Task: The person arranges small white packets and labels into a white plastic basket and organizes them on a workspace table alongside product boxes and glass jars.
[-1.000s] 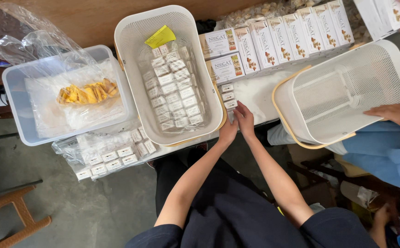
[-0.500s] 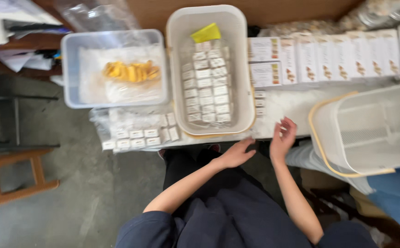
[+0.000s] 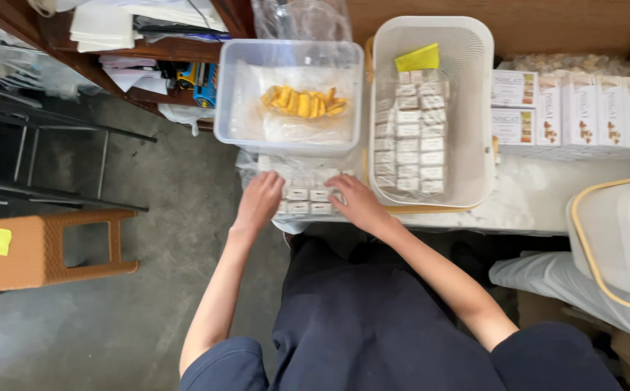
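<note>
Both hands rest on a clear plastic bag of small white packets (image 3: 306,195) at the table's near edge. My left hand (image 3: 258,201) grips the bag's left end and my right hand (image 3: 359,203) grips its right end. Just behind the bag stands a clear plastic tub (image 3: 289,137) holding yellow pieces (image 3: 303,102) in a plastic liner. To the right of the tub a tall white basket (image 3: 477,130) holds rows of the same small white packets and a yellow card (image 3: 418,58).
White printed cartons (image 3: 576,112) line the table at the right. A second white basket with a yellow rim (image 3: 605,253) lies at the right edge. A brown plastic stool (image 3: 47,247) stands on the floor at left, below a shelf of papers (image 3: 112,25).
Both hands have moved left from beside the white basket onto the bag of packets at the table's edge. The view has shifted left, and the other person's arm is out of sight.
</note>
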